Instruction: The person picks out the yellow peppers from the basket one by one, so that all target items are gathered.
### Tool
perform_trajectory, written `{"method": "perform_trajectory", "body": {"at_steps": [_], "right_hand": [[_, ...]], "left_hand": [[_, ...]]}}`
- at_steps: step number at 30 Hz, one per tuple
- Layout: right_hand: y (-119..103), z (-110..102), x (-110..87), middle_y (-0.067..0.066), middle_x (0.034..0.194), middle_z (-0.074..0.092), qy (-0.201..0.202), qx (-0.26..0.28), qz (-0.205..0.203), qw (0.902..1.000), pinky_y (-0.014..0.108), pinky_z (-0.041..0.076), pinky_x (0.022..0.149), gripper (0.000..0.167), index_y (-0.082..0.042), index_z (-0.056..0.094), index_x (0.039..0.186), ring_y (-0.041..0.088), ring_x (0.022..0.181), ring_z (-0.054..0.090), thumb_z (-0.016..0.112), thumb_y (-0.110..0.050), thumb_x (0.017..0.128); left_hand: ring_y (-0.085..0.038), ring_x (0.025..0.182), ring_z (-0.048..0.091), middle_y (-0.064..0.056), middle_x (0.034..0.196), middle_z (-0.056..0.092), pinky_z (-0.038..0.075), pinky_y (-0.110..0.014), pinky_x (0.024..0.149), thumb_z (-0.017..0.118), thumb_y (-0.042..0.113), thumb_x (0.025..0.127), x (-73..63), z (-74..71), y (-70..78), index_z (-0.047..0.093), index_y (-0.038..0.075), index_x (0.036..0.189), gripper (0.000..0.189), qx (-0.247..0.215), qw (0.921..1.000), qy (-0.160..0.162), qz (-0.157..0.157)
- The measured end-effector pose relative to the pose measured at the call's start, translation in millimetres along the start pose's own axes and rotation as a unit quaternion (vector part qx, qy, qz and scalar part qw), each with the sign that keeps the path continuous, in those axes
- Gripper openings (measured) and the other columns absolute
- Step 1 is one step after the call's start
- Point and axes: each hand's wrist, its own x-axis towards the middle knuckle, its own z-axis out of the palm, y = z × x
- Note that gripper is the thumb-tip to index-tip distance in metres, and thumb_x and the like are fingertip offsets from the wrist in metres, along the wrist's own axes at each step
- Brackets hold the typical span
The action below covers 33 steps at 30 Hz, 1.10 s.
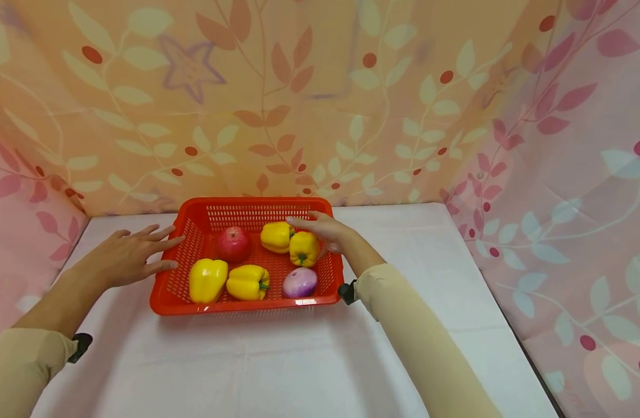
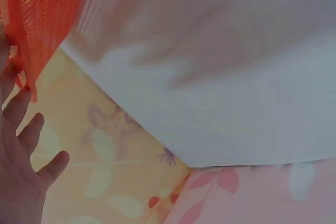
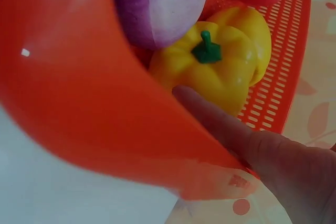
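A red plastic basket holds several yellow bell peppers, a red pomegranate and a purple onion. My left hand is at the basket's left rim, fingers spread and fairly straight; the left wrist view shows the fingertips right by the basket's side. Over the right rim reaches my right hand, its fingers stretched above the right-hand yellow bell pepper. In the right wrist view, a straight digit points across the rim, its tip overlapping that pepper. The other fingers are hidden there.
Another yellow bell pepper sits beside the right-hand one; two more, one upright and one lying, are at the basket's front left. A white cloth covers the table. Floral curtains hang behind and at both sides.
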Motion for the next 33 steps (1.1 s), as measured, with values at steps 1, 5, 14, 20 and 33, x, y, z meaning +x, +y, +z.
{"method": "perform_trajectory", "body": {"at_steps": [1,5,14,20,33], "right_hand": [[0,0,0.4,0.011,0.163,0.018,0.003,-0.002,0.003,1.0,0.076,0.038,0.094,0.096,-0.017,0.014,0.16,0.039,0.146,0.024,0.07,-0.049,0.089],[1,2,3.3,0.011,0.162,0.019,0.011,-0.011,0.013,0.9998,0.076,0.039,0.094,0.097,-0.018,0.018,0.16,0.04,0.145,0.026,0.074,-0.047,0.086],[6,6,9.1,0.012,0.161,0.023,0.015,-0.067,0.01,0.9976,0.073,0.04,0.097,0.09,-0.017,0.023,0.158,0.038,0.144,0.029,0.074,-0.041,0.088],[5,9,11.9,0.012,0.161,0.023,0.02,-0.094,0.015,0.9952,0.071,0.041,0.098,0.089,-0.017,0.025,0.158,0.038,0.143,0.03,0.075,-0.038,0.087],[3,8,16.4,0.016,0.151,0.035,0.018,-0.147,0.023,0.9887,0.064,0.051,0.09,0.072,-0.019,0.035,0.155,0.04,0.128,0.045,0.068,-0.009,0.092]], "left_hand": [[-0.051,0.135,0.039,-0.022,0.151,0.042,0.032,-0.076,0.099,0.061,0.056,0.092,0.3,0.2,-0.1,0.052,0.013,0.145,0.069,0.0,1.0,0.0,0.0],[-0.052,0.135,0.038,-0.022,0.152,0.041,0.032,-0.077,0.099,0.061,0.056,0.092,0.2,1.4,-1.2,0.051,0.013,0.146,0.069,-0.001,1.0,-0.001,0.0],[-0.053,0.135,0.037,-0.023,0.152,0.041,0.032,-0.077,0.098,0.062,0.055,0.092,-0.9,2.7,-1.4,0.051,0.012,0.146,0.069,-0.013,0.9999,-0.003,-0.001],[-0.052,0.135,0.038,-0.023,0.152,0.041,0.032,-0.077,0.098,0.063,0.053,0.092,-0.7,1.4,-1.2,0.052,0.012,0.145,0.068,-0.014,0.9999,0.001,0.0],[-0.053,0.136,0.036,-0.023,0.152,0.041,0.032,-0.076,0.099,0.063,0.053,0.092,0.6,1.2,-0.5,0.051,0.012,0.145,0.068,-0.02,0.9998,-0.004,-0.004]]}}
